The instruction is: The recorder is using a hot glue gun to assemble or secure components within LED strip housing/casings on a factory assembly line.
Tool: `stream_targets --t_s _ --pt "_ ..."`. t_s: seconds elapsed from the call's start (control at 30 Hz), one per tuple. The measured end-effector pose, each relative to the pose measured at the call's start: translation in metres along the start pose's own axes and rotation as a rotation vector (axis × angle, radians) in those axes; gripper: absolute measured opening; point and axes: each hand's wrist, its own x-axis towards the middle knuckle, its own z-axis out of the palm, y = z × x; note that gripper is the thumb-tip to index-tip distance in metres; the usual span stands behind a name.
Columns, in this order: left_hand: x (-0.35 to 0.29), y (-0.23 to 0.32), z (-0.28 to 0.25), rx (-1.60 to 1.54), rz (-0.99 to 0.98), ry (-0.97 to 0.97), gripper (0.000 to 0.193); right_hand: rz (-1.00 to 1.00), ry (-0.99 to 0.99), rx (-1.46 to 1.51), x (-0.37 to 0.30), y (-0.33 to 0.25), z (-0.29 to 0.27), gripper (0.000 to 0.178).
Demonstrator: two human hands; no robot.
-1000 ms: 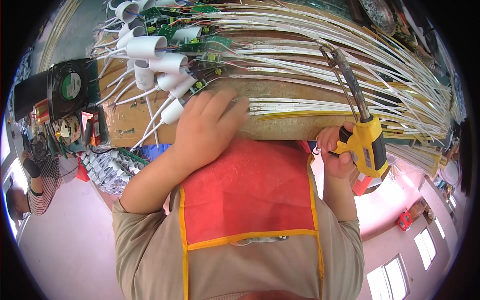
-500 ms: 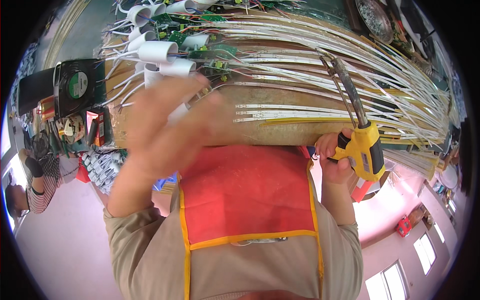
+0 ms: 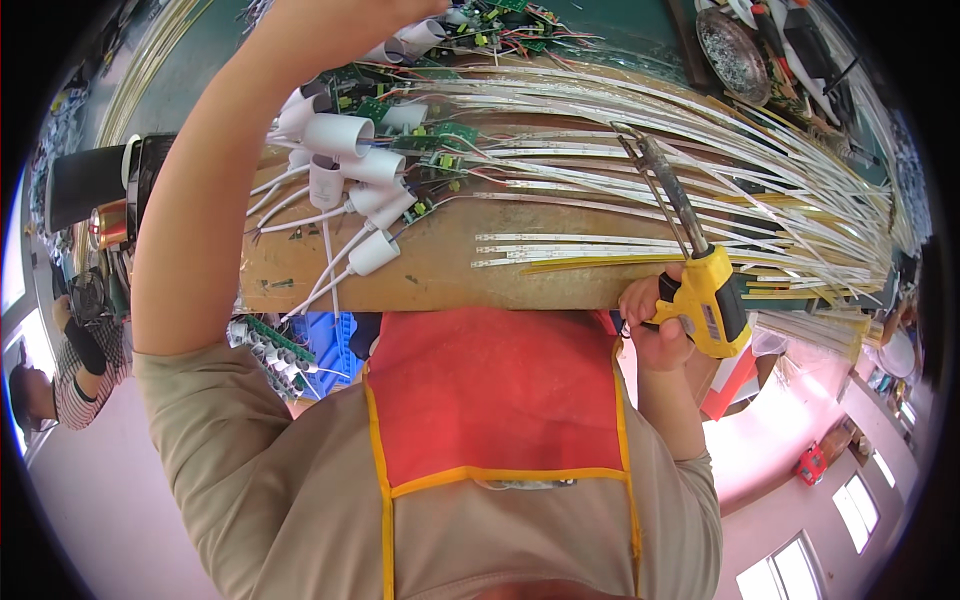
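In my right hand is a yellow and black soldering gun, gripped by its handle. Its dark metal barrel and thin feed tube point up and away over white LED strips. My left arm stretches to the far side of the table, where my left hand is cut off by the top edge and its fingers are mostly hidden. Near that hand are green circuit boards with wires. Below it lie several white lamp caps with white leads; one cap rests nearest me.
Brown cardboard covers the near table edge. A round metal dish stands at the far right among tools. A blue crate sits below the table edge. At the far left, another person is visible.
My left hand has moved from over the near lamp caps to the far side of the table. The near cap lies uncovered. My right hand still holds the soldering gun, slightly shifted left.
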Motion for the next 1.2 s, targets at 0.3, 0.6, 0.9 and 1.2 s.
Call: stream_targets --t_s 0.3,0.6,0.9,1.2 --pt "0.033 0.002 0.019 0.264 0.266 -0.119 0.024 0.009 0.009 0.027 0.000 -0.001 0.002 0.074" --pt "0.026 0.008 0.017 0.146 0.324 -0.152 0.021 0.027 -0.010 0.040 -0.002 0.001 0.000 0.075" --pt "0.024 0.035 -0.012 -0.212 -0.287 -0.303 0.026 0.017 0.000 0.028 -0.003 0.001 0.000 0.076" --pt "-0.014 -0.036 -0.008 -1.166 -0.283 0.416 0.032 0.017 -0.017 0.025 -0.001 0.001 0.001 0.076"
